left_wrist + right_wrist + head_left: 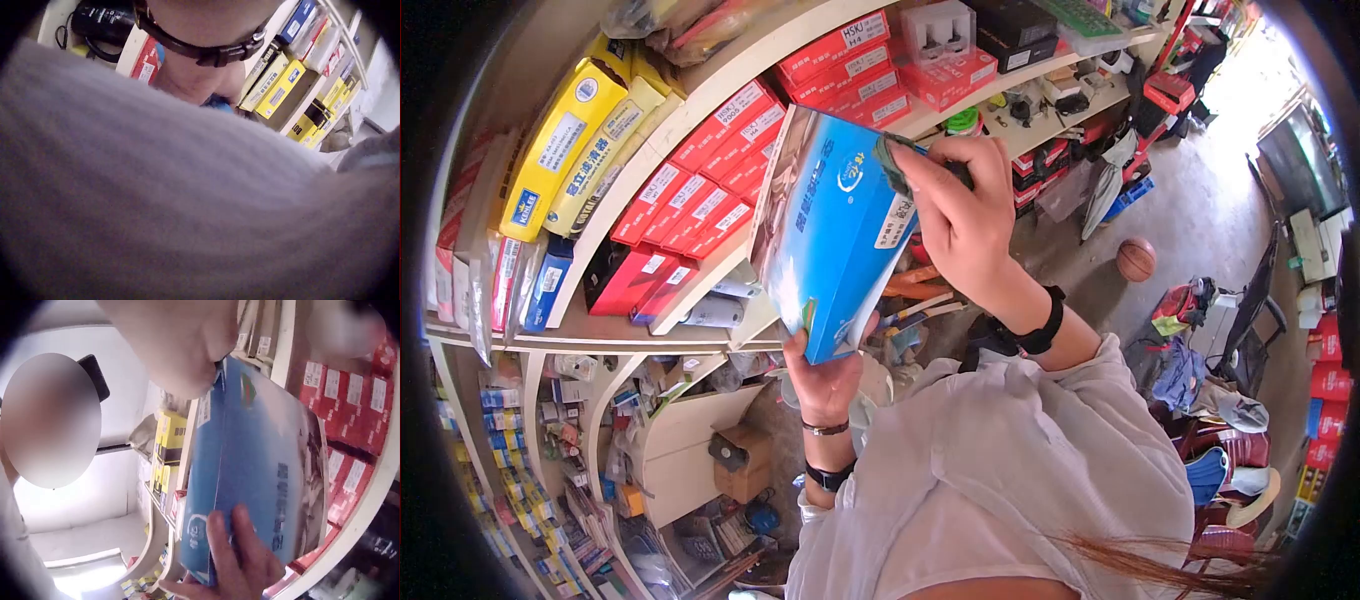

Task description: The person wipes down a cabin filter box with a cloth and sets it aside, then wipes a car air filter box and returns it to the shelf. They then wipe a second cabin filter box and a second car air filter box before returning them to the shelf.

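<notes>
A blue cardboard box with white printing is tilted in front of the shelves. My left hand grips its lower end, thumb on the near side; in the right wrist view the left hand's fingers spread over another blue face. At the upper right edge, my right hand holds a dark green cloth against the box. Part of that cloth is hidden under the fingers. In the left wrist view, a pale sleeve covers most of the picture, with the strapped left wrist above it.
Red boxes and yellow filter boxes fill the shelves close behind the blue box. Lower left, an open brown carton stands under the shelving. A basketball lies on the floor at right, near piled clothes.
</notes>
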Action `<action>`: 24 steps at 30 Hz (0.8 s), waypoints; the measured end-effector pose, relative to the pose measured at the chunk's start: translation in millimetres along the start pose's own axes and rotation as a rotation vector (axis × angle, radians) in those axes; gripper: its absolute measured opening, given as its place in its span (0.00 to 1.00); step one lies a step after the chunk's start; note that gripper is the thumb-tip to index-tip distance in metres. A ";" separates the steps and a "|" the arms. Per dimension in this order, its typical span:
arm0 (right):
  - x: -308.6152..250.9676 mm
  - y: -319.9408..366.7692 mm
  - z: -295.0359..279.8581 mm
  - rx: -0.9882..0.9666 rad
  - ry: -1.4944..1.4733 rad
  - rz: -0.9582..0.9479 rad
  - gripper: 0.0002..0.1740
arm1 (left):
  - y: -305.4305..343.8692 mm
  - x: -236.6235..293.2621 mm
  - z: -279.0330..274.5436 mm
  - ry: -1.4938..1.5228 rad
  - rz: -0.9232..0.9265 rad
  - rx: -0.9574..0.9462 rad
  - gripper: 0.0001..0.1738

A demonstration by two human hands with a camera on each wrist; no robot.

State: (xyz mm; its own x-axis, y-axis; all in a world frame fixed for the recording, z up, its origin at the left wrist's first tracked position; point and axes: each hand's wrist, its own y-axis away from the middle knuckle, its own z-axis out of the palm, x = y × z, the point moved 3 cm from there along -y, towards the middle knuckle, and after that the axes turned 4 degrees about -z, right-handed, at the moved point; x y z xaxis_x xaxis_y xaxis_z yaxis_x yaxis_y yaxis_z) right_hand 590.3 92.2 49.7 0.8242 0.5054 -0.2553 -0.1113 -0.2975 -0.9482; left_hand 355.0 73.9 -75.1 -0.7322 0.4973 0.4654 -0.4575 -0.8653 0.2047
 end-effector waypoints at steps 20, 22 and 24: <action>-19.4 71.5 6.8 -0.099 -0.085 0.038 0.24 | -2.2 -13.6 3.5 0.310 -0.190 -0.018 0.34; -16.9 67.4 4.1 -0.095 -0.065 0.016 0.24 | -3.8 -11.4 -0.9 0.309 -0.169 -0.064 0.34; -6.5 60.5 2.2 -0.073 -0.016 0.016 0.24 | -2.4 -9.3 -2.0 0.313 -0.169 -0.064 0.35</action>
State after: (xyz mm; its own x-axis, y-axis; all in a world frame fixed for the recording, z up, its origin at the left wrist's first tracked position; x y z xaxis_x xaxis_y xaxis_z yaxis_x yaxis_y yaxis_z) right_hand 577.1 72.6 -6.5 0.8139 0.5126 -0.2736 -0.0829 -0.3635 -0.9279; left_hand 361.9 71.5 -81.7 -0.7580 0.6367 0.1415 -0.6088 -0.7685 0.1969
